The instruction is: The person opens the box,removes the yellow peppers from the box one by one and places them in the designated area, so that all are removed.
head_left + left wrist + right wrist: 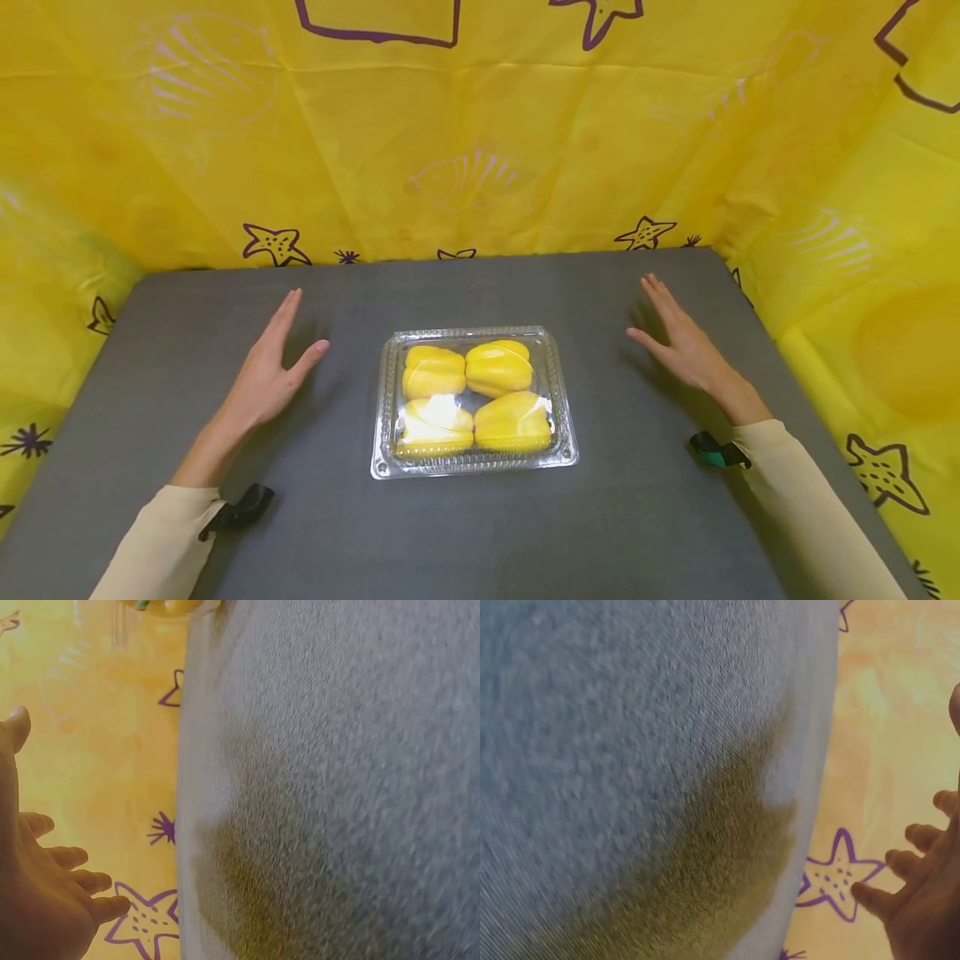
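A clear plastic clamshell box (381, 417) lies with its lid down in the middle of the grey table. Inside it are several yellow bell peppers (498, 367), seen through the lid, with glare over the front left one. To the left of the box, my left hand (264, 379) is held over the table, fingers straight and thumb spread, touching nothing. My right hand (688, 350) mirrors it on the far side of the box, fingers extended and nothing in them. Both wrist views show the spread fingers of the left hand (45, 900) and right hand (922, 892).
The grey tabletop (465, 542) runs back to a yellow cloth (525, 125) printed with starfish and fish, which also hangs at both sides. Dark straps, the left strap (238, 508) and the right strap (717, 451), sit at the sleeve cuffs.
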`<move>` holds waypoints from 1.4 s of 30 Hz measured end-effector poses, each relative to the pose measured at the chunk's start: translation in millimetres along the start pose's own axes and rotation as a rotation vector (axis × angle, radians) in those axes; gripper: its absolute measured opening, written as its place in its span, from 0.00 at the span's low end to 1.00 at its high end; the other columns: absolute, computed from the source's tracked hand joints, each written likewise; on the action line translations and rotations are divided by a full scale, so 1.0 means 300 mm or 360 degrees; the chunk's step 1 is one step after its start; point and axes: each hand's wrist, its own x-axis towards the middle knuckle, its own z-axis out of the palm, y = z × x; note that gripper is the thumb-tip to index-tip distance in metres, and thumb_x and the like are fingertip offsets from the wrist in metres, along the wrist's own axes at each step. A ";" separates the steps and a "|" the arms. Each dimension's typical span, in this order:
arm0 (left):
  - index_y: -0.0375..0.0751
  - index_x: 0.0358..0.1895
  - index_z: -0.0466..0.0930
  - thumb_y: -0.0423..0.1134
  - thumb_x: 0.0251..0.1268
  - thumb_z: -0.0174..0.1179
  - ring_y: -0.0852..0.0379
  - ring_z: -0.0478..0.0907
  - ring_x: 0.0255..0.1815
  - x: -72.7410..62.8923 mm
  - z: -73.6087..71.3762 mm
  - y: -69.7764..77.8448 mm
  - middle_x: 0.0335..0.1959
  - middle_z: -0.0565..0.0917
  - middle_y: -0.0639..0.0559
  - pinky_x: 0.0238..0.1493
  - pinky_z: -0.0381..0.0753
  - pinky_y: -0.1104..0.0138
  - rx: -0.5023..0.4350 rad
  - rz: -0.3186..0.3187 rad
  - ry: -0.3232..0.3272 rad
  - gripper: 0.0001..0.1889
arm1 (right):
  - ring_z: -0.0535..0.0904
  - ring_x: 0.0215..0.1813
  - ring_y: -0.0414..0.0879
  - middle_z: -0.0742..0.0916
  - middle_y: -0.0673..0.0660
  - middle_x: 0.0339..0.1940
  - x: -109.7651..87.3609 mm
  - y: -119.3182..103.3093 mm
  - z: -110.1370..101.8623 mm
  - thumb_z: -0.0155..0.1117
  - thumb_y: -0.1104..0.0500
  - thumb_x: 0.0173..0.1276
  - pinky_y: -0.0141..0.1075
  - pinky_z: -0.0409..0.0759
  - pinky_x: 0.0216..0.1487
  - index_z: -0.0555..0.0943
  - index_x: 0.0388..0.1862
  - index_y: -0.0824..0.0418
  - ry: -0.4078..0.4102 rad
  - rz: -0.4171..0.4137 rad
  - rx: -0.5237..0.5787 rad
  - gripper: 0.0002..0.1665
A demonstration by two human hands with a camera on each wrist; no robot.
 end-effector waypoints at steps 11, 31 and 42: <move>0.57 0.79 0.41 0.48 0.72 0.57 0.41 0.44 0.78 -0.022 0.036 0.028 0.80 0.46 0.49 0.72 0.45 0.39 -0.0066 0.0029 -0.0023 0.41 | 0.49 0.78 0.63 0.50 0.55 0.81 -0.013 -0.030 0.037 0.61 0.51 0.72 0.66 0.51 0.70 0.46 0.81 0.47 0.0044 -0.0084 0.0074 0.47; 0.61 0.79 0.42 0.44 0.73 0.56 0.36 0.47 0.77 -0.091 0.111 0.062 0.79 0.49 0.45 0.70 0.48 0.37 -0.0184 0.0041 -0.0076 0.39 | 0.48 0.79 0.56 0.50 0.50 0.81 -0.056 -0.127 0.106 0.65 0.54 0.69 0.64 0.52 0.71 0.46 0.81 0.46 0.0017 -0.0169 0.0237 0.50; 0.62 0.79 0.43 0.37 0.71 0.58 0.28 0.56 0.72 -0.112 0.131 0.091 0.80 0.49 0.48 0.67 0.54 0.34 -0.0296 0.0035 -0.0113 0.41 | 0.48 0.79 0.51 0.52 0.50 0.81 -0.076 -0.177 0.130 0.67 0.60 0.67 0.47 0.50 0.77 0.47 0.81 0.48 0.0041 -0.0244 0.0314 0.52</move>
